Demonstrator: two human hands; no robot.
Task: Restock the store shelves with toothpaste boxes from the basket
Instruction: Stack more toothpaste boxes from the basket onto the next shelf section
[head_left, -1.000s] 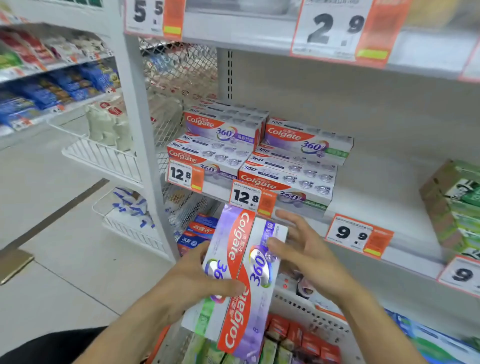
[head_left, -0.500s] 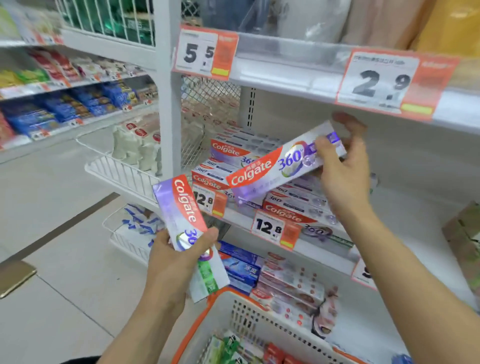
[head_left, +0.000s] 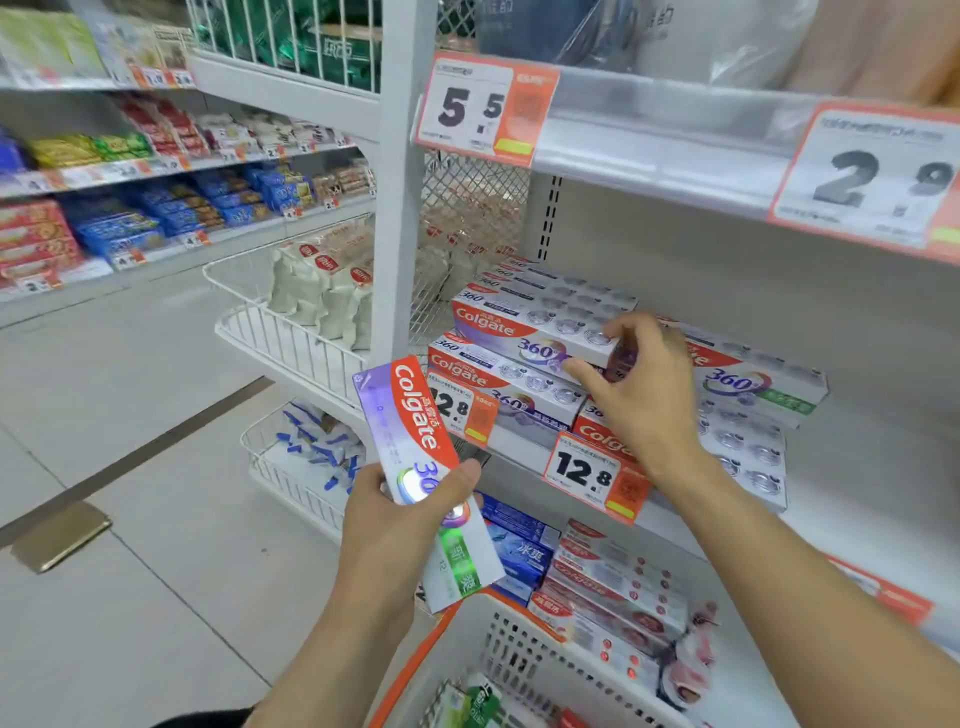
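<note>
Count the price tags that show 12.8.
2. One tag sits on the shelf edge, partly behind the box held by the left hand; the other tag is further right, below the right hand, which pinches a stacked box. More may be hidden.

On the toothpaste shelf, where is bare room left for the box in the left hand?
Bare shelf lies right of the green-labelled Colgate stack, to the frame edge. The left end is crowded: the purple Colgate stacks sit against the mesh divider, under the right hand.
</note>
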